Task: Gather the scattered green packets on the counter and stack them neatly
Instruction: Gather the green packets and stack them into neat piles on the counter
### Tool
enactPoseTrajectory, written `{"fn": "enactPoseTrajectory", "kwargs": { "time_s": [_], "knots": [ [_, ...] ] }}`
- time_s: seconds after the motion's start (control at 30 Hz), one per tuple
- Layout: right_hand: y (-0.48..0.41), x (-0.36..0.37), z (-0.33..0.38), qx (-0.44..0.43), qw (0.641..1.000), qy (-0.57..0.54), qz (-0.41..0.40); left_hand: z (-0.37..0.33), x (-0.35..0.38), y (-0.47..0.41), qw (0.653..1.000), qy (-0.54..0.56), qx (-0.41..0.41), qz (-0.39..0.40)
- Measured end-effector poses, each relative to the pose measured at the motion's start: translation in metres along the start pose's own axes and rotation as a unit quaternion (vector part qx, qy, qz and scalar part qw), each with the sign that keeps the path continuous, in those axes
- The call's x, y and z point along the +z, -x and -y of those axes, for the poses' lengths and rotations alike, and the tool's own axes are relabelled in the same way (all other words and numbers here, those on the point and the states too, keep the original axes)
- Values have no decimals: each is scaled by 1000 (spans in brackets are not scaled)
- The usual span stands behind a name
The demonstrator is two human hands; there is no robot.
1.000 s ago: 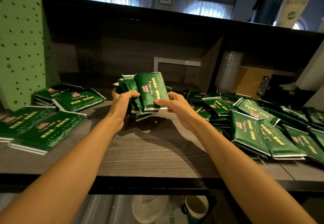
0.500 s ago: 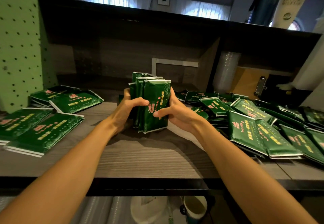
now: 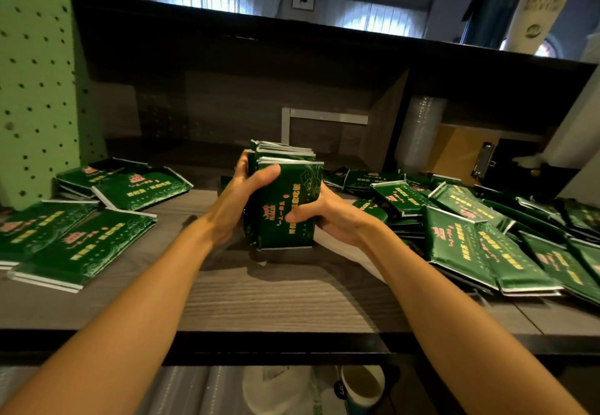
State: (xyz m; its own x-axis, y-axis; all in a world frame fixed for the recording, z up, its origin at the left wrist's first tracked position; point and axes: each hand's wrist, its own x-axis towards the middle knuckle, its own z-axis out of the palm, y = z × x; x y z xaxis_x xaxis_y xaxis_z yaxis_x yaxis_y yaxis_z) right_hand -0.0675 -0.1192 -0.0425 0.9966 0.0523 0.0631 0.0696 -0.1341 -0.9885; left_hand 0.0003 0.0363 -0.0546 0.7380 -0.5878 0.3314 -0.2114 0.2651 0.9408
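Green packet bundle (image 3: 285, 206) upright mid desk (image 3: 276, 294), left hand (image 3: 240, 200) and right hand (image 3: 324, 216) each grip clamped on its sides; best to tap lower edges flush on the wood, then lay flat by stacks (image 3: 81, 239) at left.

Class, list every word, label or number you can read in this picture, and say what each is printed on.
Nothing can be quoted with confidence.
Upright bundle of packets: yellow and pink print, too blurred to read.
Packets on the left and scattered packets on the right: same print, unreadable.
Cream banner: dark lettering above a round green logo, too small to read.
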Motion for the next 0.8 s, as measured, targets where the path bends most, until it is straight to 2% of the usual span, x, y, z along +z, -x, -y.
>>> {"fn": "enactPoseTrajectory", "kwargs": {
  "time_s": [0.1, 0.33, 0.47, 0.67, 0.73, 0.8],
  "knots": [
    [-4, 0, -5, 34, 999, 19, -3, 0, 4, 2, 999, 14, -29, -27],
    [-4, 5, -9, 18, 999, 14, -29, 0, 24, 10, 999, 20, -17, 30],
    [-4, 2, -9, 14, 999, 28, -18, -3, 18, 2, 999, -18, -35, -11],
    [0, 1, -7, 28, 997, 71, 1, 8, 2, 4, 994, -74, -60, 53],
    [-1, 2, -7, 29, 996, 82, 2, 9, 0, 3, 994, -64, -65, 53],
    [-2, 0, -8, 20, 997, 77, -14, 7, 3, 2, 997, -58, -52, 18]
  ]
}}
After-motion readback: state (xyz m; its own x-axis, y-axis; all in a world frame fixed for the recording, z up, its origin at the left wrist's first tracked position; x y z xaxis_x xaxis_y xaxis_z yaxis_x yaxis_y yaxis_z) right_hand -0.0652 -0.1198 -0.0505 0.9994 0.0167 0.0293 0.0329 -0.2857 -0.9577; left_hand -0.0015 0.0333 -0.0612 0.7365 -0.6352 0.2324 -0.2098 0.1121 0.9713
